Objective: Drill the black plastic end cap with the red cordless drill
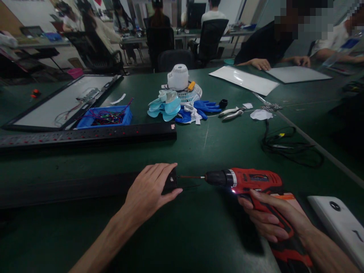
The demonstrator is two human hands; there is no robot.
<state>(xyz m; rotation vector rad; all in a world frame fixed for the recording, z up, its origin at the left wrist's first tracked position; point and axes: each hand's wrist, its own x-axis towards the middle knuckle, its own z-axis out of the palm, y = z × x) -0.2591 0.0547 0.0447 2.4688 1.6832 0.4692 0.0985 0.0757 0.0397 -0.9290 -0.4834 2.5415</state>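
Observation:
My right hand [270, 218] is wrapped round the grip of a red and black cordless drill [256, 180]. Its small light glows near the trigger, and a long thin screwdriver bit [192, 177] points left from the chuck. The bit's tip reaches the end face of a long black bar [85, 187] that lies across the green table. Over that end of the bar my left hand [152, 187] is clamped, fingers on top and thumb along the near side of the end. Whether a screw sits at the bit's tip is too small to tell.
Behind the bar lies a black power strip [148, 132] with red-marked sockets. Farther back are a blue tray [129, 115] of wires, fan parts [178, 77], blue gloves [207, 106], pliers [231, 113] and a coiled black cable [292, 148]. A phone-like white object [335, 216] lies right.

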